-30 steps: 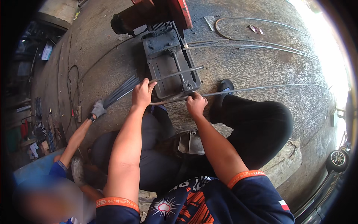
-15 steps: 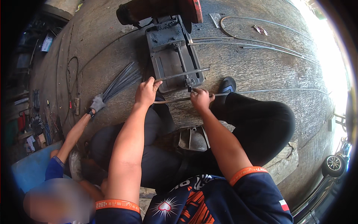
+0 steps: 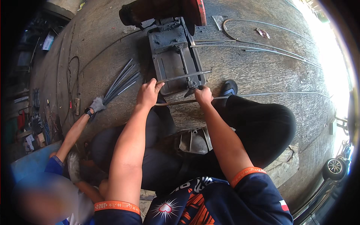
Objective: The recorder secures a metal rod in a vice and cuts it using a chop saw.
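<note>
While a chop saw (image 3: 174,56) sits on the concrete floor (image 3: 262,71), a thin steel rod (image 3: 187,101) is held level at its base, gripped by the left hand (image 3: 148,93) and right hand (image 3: 203,95), both closed around it. Judged as the positioning step, feeding it squarely into the vise is called for next; a co-worker's gloved hand (image 3: 96,105) rests on a rod bundle (image 3: 122,84).

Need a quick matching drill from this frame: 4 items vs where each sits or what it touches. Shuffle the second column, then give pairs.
Things
1. left hand
2. right hand
3. gloved hand of a co-worker
4. cut-off saw

Places
A. at the near end of a bundle of grey rods, far left
B. on the concrete floor, ahead of the knees
C. gripping the thin steel rod at the saw's near left corner
D. gripping the same rod by the saw's near right corner, next to a black shoe

Pairs: 1-C, 2-D, 3-A, 4-B
</note>
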`<state>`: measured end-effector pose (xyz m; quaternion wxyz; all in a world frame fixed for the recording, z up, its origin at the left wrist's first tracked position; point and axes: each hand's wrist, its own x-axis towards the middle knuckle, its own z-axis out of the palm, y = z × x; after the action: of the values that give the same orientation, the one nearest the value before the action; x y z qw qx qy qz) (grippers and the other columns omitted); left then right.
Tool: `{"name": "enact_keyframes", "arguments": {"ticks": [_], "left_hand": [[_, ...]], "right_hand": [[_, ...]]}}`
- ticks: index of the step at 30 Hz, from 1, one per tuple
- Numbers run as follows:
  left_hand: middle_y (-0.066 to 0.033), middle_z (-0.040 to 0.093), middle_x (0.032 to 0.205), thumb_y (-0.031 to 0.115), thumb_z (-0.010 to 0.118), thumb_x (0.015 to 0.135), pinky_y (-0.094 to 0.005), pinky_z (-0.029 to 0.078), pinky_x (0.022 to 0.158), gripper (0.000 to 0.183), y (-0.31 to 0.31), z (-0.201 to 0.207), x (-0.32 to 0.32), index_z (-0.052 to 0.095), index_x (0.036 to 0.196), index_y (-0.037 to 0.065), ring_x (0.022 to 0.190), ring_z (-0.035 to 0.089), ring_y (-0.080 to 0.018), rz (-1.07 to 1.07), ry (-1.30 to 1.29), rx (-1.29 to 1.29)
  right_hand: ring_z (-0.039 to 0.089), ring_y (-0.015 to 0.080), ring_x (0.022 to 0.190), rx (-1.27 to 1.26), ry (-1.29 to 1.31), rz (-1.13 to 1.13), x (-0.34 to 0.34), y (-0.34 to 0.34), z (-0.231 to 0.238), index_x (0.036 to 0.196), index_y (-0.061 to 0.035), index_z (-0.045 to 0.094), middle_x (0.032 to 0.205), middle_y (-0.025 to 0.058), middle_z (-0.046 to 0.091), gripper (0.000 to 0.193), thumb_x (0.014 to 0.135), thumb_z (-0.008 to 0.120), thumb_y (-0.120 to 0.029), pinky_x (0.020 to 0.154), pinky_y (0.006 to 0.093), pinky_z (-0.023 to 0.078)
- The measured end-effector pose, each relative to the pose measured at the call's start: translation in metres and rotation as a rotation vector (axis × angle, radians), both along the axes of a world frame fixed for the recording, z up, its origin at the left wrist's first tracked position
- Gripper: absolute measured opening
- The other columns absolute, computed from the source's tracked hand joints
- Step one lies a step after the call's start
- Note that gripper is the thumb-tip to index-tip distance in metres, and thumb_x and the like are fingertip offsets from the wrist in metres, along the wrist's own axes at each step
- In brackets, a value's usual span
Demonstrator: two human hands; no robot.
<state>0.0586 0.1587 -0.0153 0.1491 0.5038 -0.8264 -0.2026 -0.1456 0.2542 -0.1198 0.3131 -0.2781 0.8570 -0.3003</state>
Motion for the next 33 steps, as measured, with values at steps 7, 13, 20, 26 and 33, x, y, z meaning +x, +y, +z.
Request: {"name": "enact_keyframes", "arguments": {"ticks": [7,13,20,26,33], "left_hand": [[-0.0220,0.059,0.066,0.044,0.052,0.091,-0.0513,0.044,0.057,0.044,-0.004,0.001,-0.001,0.049,0.078,0.002,0.069,0.058,-0.0450,0.021,0.001,0.026],[-0.0223,0.058,0.065,0.042,0.053,0.091,-0.0510,0.044,0.057,0.043,-0.003,0.003,-0.001,0.049,0.077,0.002,0.068,0.058,-0.0452,-0.004,0.025,0.011],[-0.0225,0.058,0.065,0.042,0.053,0.091,-0.0512,0.044,0.057,0.043,0.002,0.007,0.000,0.049,0.077,0.002,0.068,0.058,-0.0453,-0.009,0.015,0.044],[-0.0230,0.059,0.067,0.044,0.052,0.091,-0.0512,0.044,0.059,0.045,0.000,0.009,-0.002,0.050,0.078,0.001,0.070,0.058,-0.0450,0.002,-0.012,0.036],[-0.0237,0.059,0.069,0.045,0.052,0.091,-0.0507,0.045,0.059,0.045,0.003,0.011,-0.002,0.052,0.080,0.001,0.071,0.059,-0.0447,0.006,-0.022,0.034]], "right_hand": [[0.060,0.0360,0.092,-0.158,0.095,0.032,0.030,0.017,-0.001,0.099,-0.0014,0.064,0.097,0.0220,0.064,0.036,0.069,0.059,-0.020,0.083,0.0419,0.045],[0.043,0.0360,0.123,0.146,0.253,0.194,0.004,-0.001,-0.013,0.127,-0.0068,0.050,0.129,0.0165,0.054,0.057,0.074,0.058,-0.028,0.104,0.0531,0.026],[0.064,0.0310,0.092,0.156,-0.049,0.155,-0.015,0.006,-0.005,0.114,-0.0086,0.062,0.098,0.0162,0.068,0.047,0.075,0.058,-0.035,0.089,0.0438,0.041],[0.064,0.0380,0.077,-0.431,0.061,-0.385,-0.004,0.005,-0.003,0.090,-0.0039,0.067,0.081,0.0198,0.067,0.033,0.074,0.060,-0.032,0.072,0.0455,0.048],[0.064,0.0357,0.074,-0.254,-0.374,-0.190,0.009,0.008,-0.009,0.072,-0.0045,0.068,0.074,0.0210,0.065,0.029,0.074,0.062,-0.033,0.081,0.0452,0.044]]}}
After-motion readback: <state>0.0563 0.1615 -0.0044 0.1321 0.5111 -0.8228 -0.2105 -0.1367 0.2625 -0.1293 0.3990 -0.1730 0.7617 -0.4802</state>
